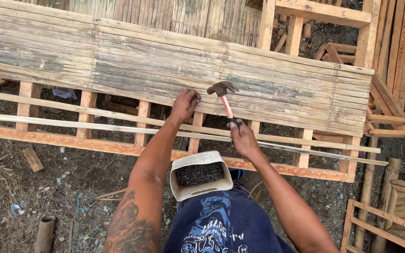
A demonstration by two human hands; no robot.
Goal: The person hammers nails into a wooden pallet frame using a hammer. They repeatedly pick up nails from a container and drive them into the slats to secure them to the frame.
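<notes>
Hammer raised over a nail pinched against the bamboo slats

The left hand [183,104] presses its fingertips [196,97] to the slats [277,79], closed on what looks like a small nail, too small to be sure of; just right of them hangs the hammer [223,93] head, a little off the surface. The right hand [243,138] is wrapped tight around the handle's low end, wrist cocked, forearm angled up from the lower right. The slats' lower edge runs just below the left fingers, open gaps between the frame [118,147] posts beneath. A tub [201,159] of nails sits on the lap between the forearms
</notes>
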